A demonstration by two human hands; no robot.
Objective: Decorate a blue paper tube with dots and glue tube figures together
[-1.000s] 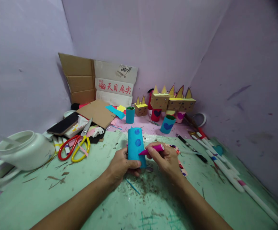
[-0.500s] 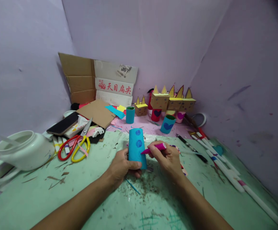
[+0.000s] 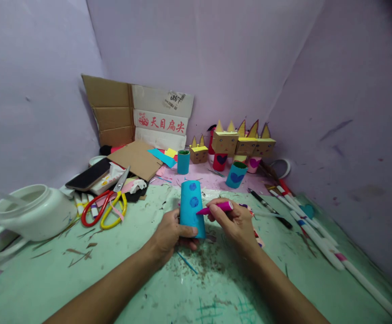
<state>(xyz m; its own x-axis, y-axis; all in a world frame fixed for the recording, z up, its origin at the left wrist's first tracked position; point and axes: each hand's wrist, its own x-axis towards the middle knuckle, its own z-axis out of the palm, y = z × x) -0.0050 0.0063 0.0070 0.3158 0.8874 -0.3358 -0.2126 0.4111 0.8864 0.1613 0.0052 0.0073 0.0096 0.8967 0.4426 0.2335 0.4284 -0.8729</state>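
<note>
My left hand (image 3: 175,231) grips the lower end of a blue paper tube (image 3: 188,216), thumb on the front and fingers behind. The tube tilts slightly and carries two dark blue round spots on its upper part. In my right hand (image 3: 234,220) is a magenta marker (image 3: 221,207), pinched like a pen, its tip at the tube's surface below the lower spot. Whether the tip touches, I cannot tell. A thin blue paper strip (image 3: 186,263) lies on the green table (image 3: 131,279) below the tube. Colourful scraps sit partly hidden behind my right hand.
On the left are a white pot (image 3: 35,213), scissors (image 3: 113,200), a phone (image 3: 88,174) and cardboard (image 3: 137,157). Behind stand a small blue tube (image 3: 183,163), a blue tube with a heart (image 3: 237,175) and cardboard heads with ears (image 3: 225,143). White markers (image 3: 317,240) line the right side.
The blue tube and my left hand have shifted slightly left. The marker tip has moved a little left and up along with my right hand.
</note>
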